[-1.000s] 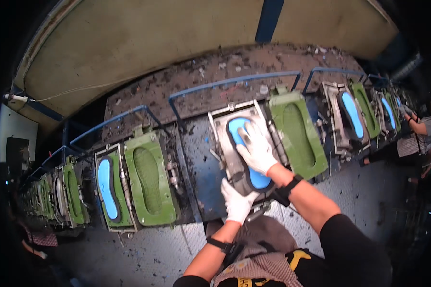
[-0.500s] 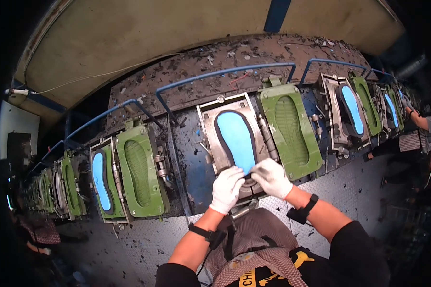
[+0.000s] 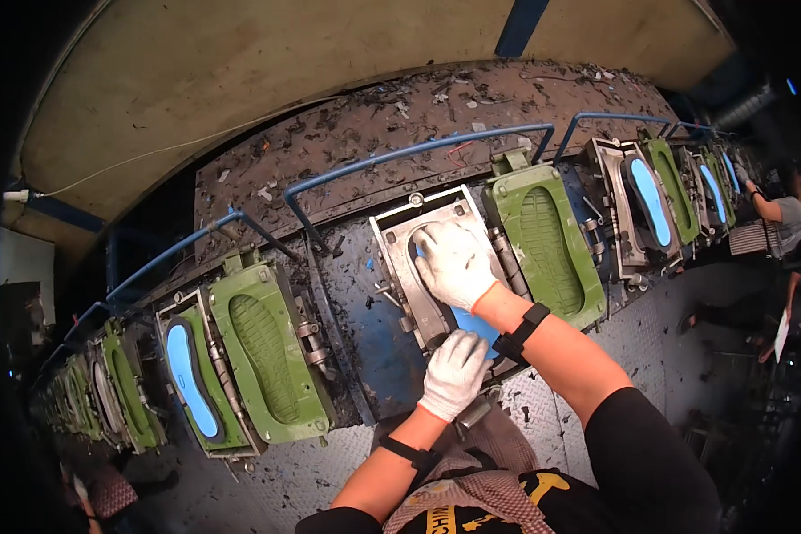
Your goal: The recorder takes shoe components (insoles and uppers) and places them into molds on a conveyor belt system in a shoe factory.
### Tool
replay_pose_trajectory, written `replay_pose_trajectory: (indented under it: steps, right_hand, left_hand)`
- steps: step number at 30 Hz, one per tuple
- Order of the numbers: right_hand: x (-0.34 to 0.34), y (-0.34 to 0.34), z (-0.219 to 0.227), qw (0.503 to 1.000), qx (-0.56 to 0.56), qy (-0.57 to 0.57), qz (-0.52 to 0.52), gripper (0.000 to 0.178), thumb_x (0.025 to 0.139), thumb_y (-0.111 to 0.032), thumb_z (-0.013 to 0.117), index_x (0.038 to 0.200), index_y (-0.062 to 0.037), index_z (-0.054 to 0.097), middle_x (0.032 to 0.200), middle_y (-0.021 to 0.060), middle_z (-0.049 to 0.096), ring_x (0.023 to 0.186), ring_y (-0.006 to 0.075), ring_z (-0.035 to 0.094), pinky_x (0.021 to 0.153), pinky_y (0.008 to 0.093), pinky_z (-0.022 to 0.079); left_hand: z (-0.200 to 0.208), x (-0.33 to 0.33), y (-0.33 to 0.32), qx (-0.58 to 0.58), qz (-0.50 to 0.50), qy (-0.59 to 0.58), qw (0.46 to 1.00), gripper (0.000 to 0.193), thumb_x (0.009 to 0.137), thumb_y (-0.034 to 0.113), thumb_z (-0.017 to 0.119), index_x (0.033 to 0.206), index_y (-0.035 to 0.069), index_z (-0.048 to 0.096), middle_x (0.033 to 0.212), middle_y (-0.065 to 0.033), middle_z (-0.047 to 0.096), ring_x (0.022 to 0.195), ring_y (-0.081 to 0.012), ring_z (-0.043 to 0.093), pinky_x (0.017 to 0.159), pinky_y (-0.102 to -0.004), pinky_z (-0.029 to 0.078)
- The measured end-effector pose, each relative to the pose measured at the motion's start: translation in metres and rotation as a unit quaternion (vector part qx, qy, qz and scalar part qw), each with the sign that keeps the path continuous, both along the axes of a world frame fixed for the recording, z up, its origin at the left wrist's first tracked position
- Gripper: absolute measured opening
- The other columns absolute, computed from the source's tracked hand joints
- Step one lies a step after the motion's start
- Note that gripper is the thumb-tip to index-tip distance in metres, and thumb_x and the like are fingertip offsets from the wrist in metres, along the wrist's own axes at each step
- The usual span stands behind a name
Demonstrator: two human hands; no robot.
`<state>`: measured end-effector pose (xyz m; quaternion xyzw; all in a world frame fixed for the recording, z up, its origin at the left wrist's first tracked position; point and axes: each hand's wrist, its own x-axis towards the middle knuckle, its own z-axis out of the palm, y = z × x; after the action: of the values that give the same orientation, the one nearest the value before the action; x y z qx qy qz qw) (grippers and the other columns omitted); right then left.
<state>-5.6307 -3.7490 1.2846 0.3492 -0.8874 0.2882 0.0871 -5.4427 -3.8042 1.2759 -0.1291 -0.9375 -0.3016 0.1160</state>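
Note:
A blue-topped shoe sole (image 3: pixel 474 329) lies slantwise over an open metal mould (image 3: pixel 423 298), partly out of its foot-shaped hollow. My right hand (image 3: pixel 454 267), in a white work glove, covers the front half of the sole with its fingers curled over the edge. At the heel end, my gloved left hand (image 3: pixel 455 376) is closed with its fingertips against the sole's edge. The gloves and right wrist hide much of the sole. Hinged to the mould's right side is a green lid (image 3: pixel 543 249) with a tread-patterned hollow.
More moulds stand in a row; one green mould (image 3: pixel 191 374) to the left and a metal one (image 3: pixel 650 205) to the right hold blue soles. Blue rails (image 3: pixel 418 153) run behind, before a scrap-strewn ledge (image 3: pixel 347 133). A co-worker (image 3: pixel 770 209) stands at far right.
My right hand has moved from the heel up over the front of the sole. The sole has shifted toward me and to the right, baring part of the mould's hollow. My left hand is lower.

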Motion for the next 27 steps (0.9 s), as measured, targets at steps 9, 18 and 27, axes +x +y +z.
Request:
replay_pose_trajectory:
  steps: [9, 18, 27]
  right_hand:
    - [-0.002, -0.001, -0.004, 0.988, 0.145, -0.044, 0.001, 0.027, 0.088, -0.02, 0.059, 0.107, -0.002, 0.064, 0.109, 0.0194, 0.065, 0.104, 0.0369, 0.061, 0.093, 0.0452, 0.049]
    - [0.201, 0.165, 0.036, 0.641, -0.032, -0.767, -0.002, 0.053, 0.107, -0.043, 0.044, 0.134, 0.0011, 0.056, 0.117, 0.0199, 0.07, 0.102, 0.0308, 0.07, 0.099, 0.0448, 0.051]
    - [0.139, 0.161, -0.013, 0.535, 0.273, -0.774, 0.2, 0.01, 0.089, -0.012, 0.055, 0.084, -0.0081, 0.063, 0.06, 0.0017, 0.056, 0.049, 0.0175, 0.055, 0.045, 0.0344, 0.047]
  left_hand:
    - [0.012, -0.011, -0.009, -0.029, -0.092, -0.024, 0.995, 0.046, 0.071, 0.028, 0.079, 0.109, 0.005, 0.067, 0.117, -0.0132, 0.06, 0.116, -0.0358, 0.056, 0.101, -0.0494, 0.047]
    - [0.034, -0.075, -0.018, -0.064, -0.352, -0.237, 0.903, 0.07, 0.081, 0.041, 0.076, 0.139, 0.009, 0.054, 0.155, -0.0178, 0.042, 0.149, -0.0372, 0.03, 0.122, -0.0626, 0.015]
    - [0.037, -0.072, 0.0, -0.181, -0.36, -0.159, 0.901, 0.073, 0.086, 0.046, 0.068, 0.145, 0.007, 0.049, 0.155, -0.0175, 0.042, 0.147, -0.0382, 0.034, 0.119, -0.0606, 0.024]
